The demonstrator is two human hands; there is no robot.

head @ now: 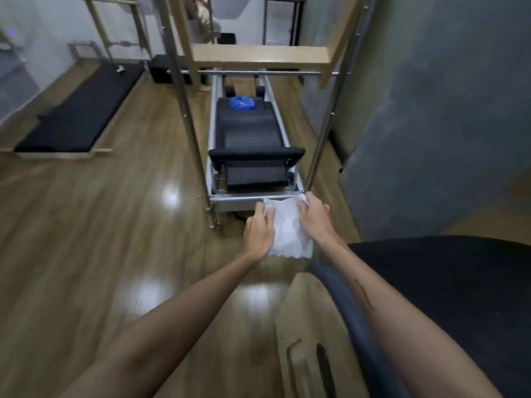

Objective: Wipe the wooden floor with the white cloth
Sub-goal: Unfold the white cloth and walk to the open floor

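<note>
white cloth (287,228) held up off the wooden floor (94,225), stretched out | left hand (260,234) and right hand (314,219) each pinched on an edge | best lowered flat, then pushed in long overlapping strokes

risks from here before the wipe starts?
1. Both hands, left hand and right hand, hold the white cloth right beside the metal frame; a forward stroke could knock knuckles on it.
2. The wooden floor looks glossy, so footing may be slippery.
</note>
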